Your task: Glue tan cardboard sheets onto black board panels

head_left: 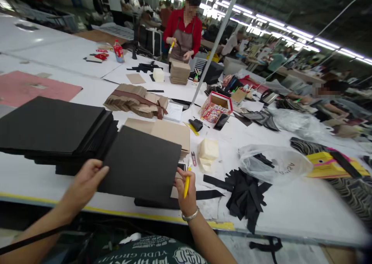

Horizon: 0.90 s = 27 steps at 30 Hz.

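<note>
A flat black sheet [142, 163] is held up off the table in front of me. My left hand [91, 180] pinches its left edge between thumb and fingers. At the sheet's right edge is my right hand [187, 188], which also grips a yellow-handled brush [187, 182] with its pale end upward. Left of the sheet stands a tall stack of black sheets [52, 126]. Behind it lies a pile of beige boards [171, 134], partly covered. More black material [157, 204] shows under its lower edge. Beyond my right hand sits a cream-coloured block-like container [208, 150].
Black strips [245, 196] lie in a heap at right, beside a clear plastic bag [273, 163]. Small snips [193, 158] rest near the container. A red patterned box [216, 107] and a slanted metal pole [215, 47] stand further back. Across the table a co-worker [184, 31] holds a yellow brush.
</note>
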Each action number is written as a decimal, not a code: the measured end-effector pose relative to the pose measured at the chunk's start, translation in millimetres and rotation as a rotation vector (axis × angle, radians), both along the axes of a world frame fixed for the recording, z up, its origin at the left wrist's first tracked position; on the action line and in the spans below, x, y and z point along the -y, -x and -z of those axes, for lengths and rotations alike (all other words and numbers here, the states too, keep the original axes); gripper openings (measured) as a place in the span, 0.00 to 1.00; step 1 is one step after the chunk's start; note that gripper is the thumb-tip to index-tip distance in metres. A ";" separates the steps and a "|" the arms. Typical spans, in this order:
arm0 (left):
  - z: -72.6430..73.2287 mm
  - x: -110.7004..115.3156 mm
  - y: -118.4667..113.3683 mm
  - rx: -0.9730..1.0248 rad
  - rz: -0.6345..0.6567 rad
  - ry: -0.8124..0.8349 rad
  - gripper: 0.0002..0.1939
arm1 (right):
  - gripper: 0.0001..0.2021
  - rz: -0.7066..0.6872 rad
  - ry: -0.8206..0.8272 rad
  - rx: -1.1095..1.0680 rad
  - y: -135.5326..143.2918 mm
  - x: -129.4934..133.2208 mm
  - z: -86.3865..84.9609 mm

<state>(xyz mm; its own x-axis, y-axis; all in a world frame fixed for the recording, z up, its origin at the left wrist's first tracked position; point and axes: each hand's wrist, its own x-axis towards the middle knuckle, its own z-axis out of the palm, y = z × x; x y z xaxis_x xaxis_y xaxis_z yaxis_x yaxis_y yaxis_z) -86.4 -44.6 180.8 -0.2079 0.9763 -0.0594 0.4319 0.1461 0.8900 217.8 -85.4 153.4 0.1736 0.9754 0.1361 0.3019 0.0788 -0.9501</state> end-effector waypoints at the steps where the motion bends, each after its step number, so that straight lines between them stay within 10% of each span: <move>1: 18.4 6.0 -20.3 0.071 0.056 0.058 0.19 | 0.11 0.074 0.033 0.087 -6.7 1.2 9.4; 6: 113.4 29.8 -79.8 0.079 0.210 0.226 0.17 | 0.10 0.190 0.106 0.597 -45.5 6.6 76.1; 9: 140.3 34.7 -83.7 -0.061 0.211 0.251 0.16 | 0.11 0.132 0.112 0.771 -59.0 6.4 105.6; 19: 147.3 20.0 -82.5 -0.259 0.190 0.316 0.16 | 0.16 0.053 0.015 0.907 -72.7 -20.0 127.6; 23: 130.6 24.3 -83.0 -0.543 0.269 -0.006 0.12 | 0.21 0.102 0.057 0.896 -90.0 -20.1 97.9; 27: 105.7 31.4 -108.5 -0.674 0.760 -0.324 0.15 | 0.20 0.022 0.055 0.532 -84.7 -32.7 47.8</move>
<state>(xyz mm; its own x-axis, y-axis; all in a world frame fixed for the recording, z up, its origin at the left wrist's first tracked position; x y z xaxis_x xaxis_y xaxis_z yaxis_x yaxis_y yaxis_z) 22.1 -76.0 75.1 0.5694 0.8123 0.1264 0.7282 -0.5697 0.3811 302.5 -52.7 105.6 0.1150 0.9804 0.1597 0.7442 0.0214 -0.6676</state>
